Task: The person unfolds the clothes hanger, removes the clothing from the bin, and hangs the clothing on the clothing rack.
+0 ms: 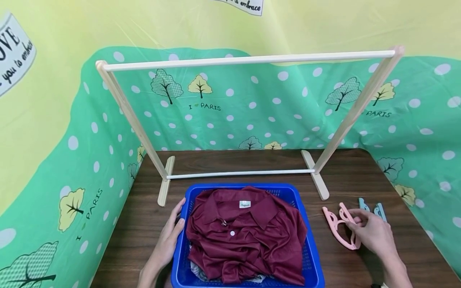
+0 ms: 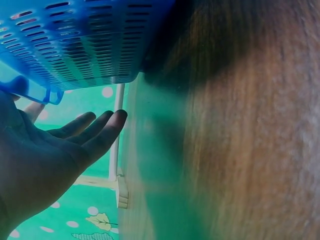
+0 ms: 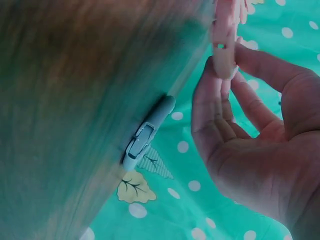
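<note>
My right hand (image 1: 374, 232) pinches a pink folding clothes hanger (image 1: 329, 218) between thumb and fingers, to the right of the basket. In the right wrist view, one end of the pink hanger (image 3: 224, 55) sits at the fingertips. A blue folding hanger (image 1: 379, 211) lies on the table just beyond that hand, partly hidden by it. At the left rim of a blue plastic basket (image 1: 237, 185), my left hand (image 1: 167, 238) rests with its fingers loosely extended. A maroon collared shirt (image 1: 248, 224) fills the basket, with grey patterned cloth (image 1: 198, 272) showing beneath.
Behind the basket stands a wooden rack with a white top bar (image 1: 248, 60), a lower bar (image 1: 241, 173) and feet (image 1: 315, 176) on the dark wooden table (image 1: 230, 160). Green and yellow printed cloth (image 1: 252, 104) hangs behind and at both sides.
</note>
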### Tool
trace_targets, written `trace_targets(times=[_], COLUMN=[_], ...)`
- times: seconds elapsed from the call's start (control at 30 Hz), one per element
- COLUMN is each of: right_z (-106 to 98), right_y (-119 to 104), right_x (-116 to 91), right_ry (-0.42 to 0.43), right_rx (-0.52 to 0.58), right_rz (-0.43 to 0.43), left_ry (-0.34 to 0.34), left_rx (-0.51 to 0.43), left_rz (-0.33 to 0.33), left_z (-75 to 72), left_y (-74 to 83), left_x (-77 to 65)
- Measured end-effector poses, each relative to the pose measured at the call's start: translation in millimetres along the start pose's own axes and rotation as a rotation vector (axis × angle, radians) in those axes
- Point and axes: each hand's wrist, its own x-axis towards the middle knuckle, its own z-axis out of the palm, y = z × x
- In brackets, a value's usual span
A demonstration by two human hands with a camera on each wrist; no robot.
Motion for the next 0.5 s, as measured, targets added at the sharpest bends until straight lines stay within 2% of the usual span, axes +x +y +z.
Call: trace_targets(times=[0.07,0.5], right_z=[-4.9,-4.9], right_y=[-9.7,-13.6], right_x=[-3.2,-4.9], right_ry=[0.006,0.055], right_rx=[0.019,0.049], right_rz=[-0.001,0.014], left_ry=[0.002,0.005], left_rx=[0.006,0.053], left_rz=[0.001,0.0], left_z=[-0.1,-1.4], left_y=[-0.2,2.0], left_x=[-0.1,0.1])
